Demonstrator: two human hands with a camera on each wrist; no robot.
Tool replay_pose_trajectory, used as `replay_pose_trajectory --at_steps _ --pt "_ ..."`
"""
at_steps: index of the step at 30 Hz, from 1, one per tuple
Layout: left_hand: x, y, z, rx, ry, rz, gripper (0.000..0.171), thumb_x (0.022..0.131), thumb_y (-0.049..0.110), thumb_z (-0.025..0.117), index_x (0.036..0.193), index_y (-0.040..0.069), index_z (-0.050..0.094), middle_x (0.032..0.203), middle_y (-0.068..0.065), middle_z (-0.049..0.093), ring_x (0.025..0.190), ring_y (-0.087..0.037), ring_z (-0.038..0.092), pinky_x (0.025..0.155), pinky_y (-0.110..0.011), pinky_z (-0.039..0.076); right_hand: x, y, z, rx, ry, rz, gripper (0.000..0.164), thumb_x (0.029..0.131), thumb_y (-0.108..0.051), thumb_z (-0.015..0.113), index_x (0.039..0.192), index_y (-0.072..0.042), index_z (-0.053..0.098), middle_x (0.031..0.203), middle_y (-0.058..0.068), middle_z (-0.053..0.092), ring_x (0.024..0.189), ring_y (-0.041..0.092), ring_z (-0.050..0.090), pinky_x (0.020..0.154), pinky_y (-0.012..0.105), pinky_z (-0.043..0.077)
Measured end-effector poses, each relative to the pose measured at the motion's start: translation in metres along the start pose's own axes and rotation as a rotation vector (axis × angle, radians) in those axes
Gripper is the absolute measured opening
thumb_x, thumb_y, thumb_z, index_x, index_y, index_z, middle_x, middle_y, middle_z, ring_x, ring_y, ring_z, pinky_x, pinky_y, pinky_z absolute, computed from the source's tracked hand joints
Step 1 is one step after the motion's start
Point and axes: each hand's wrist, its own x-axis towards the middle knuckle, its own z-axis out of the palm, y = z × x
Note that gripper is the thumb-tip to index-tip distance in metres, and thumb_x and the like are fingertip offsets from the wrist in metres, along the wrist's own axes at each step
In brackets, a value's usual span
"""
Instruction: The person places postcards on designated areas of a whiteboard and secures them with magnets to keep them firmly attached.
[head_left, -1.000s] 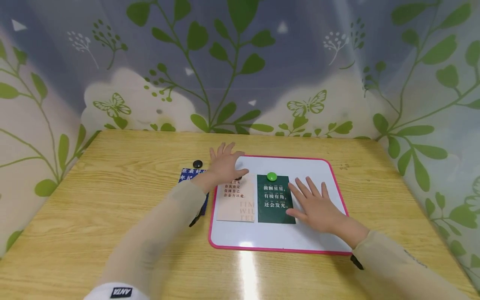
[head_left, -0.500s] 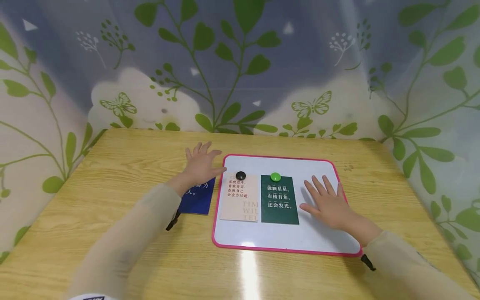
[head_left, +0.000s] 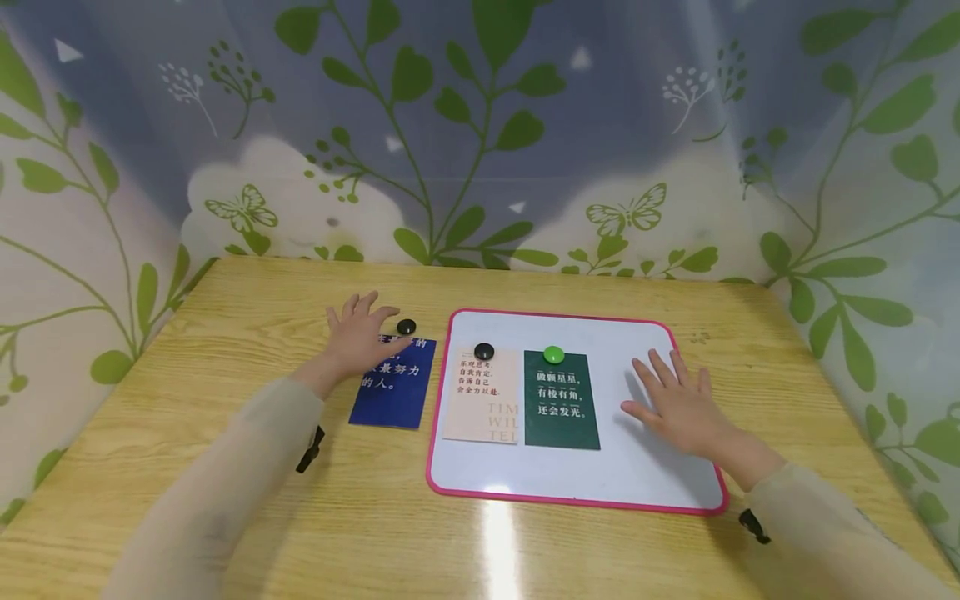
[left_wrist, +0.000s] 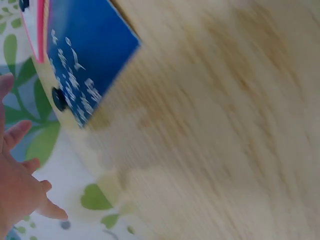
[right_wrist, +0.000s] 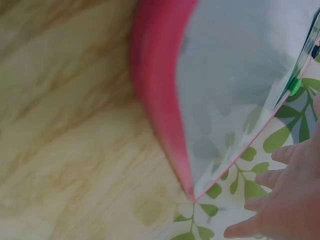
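My left hand (head_left: 356,336), fingers spread and holding nothing, is over the upper left of a blue card (head_left: 393,392) with white writing. The thumb overlaps that card's top part in the head view. Just beyond the card lies a black round magnet (head_left: 407,327). My right hand (head_left: 681,410) is also spread and holds nothing, over the right side of a pink-framed whiteboard (head_left: 502,471). On the board lie a pale pink card (head_left: 480,408) with a black magnet (head_left: 484,352) at its top and a dark green card (head_left: 561,404) with a green magnet (head_left: 554,355).
The whiteboard and blue card lie on a wooden table (head_left: 360,517). A curtain (head_left: 480,150) printed with leaves and butterflies stands along the table's back and sides.
My left hand has moved left from the whiteboard to the blue card, uncovering the pale card's black magnet. My right hand has shifted slightly right, away from the green card.
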Motion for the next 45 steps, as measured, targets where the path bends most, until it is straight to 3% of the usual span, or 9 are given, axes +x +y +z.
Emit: replay_pose_trajectory --at_steps 11,19,24,34,40,45 --pt "-0.007 -0.023 -0.002 -0.006 -0.087 -0.032 0.067 0.087 0.046 0.06 0.138 0.006 0.044 0.151 -0.028 0.016 0.138 -0.052 0.009 0.103 -0.074 0.002 -0.003 0.008 -0.006 0.005 -0.019 0.022 0.077 0.091 -0.051 0.049 0.146 -0.001 0.027 0.151 0.03 0.015 0.137 0.053 0.004 0.101 0.076 -0.001" --pt "-0.007 -0.03 0.0 -0.009 -0.262 -0.059 0.096 0.075 0.054 0.069 0.147 0.008 0.027 0.153 -0.031 0.001 0.137 -0.056 0.001 0.1 -0.077 -0.002 -0.005 0.009 -0.006 -0.004 -0.009 0.025 0.072 0.091 -0.051 0.05 0.142 -0.002 0.036 0.15 0.031 0.018 0.137 0.053 0.007 0.101 0.075 0.001" --pt "-0.005 -0.027 -0.001 -0.022 -0.329 -0.069 0.101 0.073 0.056 0.071 0.149 0.01 0.023 0.153 -0.031 -0.004 0.136 -0.057 -0.006 0.098 -0.077 -0.007 -0.007 0.012 -0.005 -0.004 -0.015 0.03 0.071 0.091 -0.052 0.049 0.14 -0.001 0.04 0.149 0.031 0.019 0.136 0.054 0.007 0.101 0.075 0.0" --pt "-0.005 -0.025 -0.005 0.038 -0.311 -0.046 0.091 0.076 0.054 0.069 0.146 0.011 0.03 0.153 -0.03 0.007 0.136 -0.057 0.002 0.099 -0.078 -0.002 -0.01 0.023 -0.003 0.004 -0.022 0.042 0.071 0.092 -0.054 0.046 0.139 -0.001 0.04 0.148 0.032 0.019 0.135 0.056 0.007 0.1 0.076 0.001" --pt "-0.002 -0.026 -0.006 0.077 -0.282 -0.024 0.081 0.077 0.054 0.068 0.141 0.014 0.037 0.15 -0.028 0.018 0.135 -0.055 0.014 0.1 -0.078 0.005 -0.01 0.026 -0.003 0.003 -0.032 0.044 0.071 0.092 -0.056 0.044 0.137 0.0 0.042 0.148 0.032 0.019 0.135 0.057 0.007 0.099 0.077 0.0" --pt "0.001 -0.023 -0.007 0.014 -0.285 -0.025 0.076 0.075 0.049 0.073 0.132 0.01 0.041 0.147 -0.029 0.022 0.134 -0.053 0.016 0.1 -0.077 0.005 -0.01 0.027 -0.004 0.017 -0.054 0.056 0.073 0.092 -0.056 0.044 0.138 0.0 0.041 0.149 0.033 0.017 0.136 0.056 0.004 0.099 0.076 -0.002"
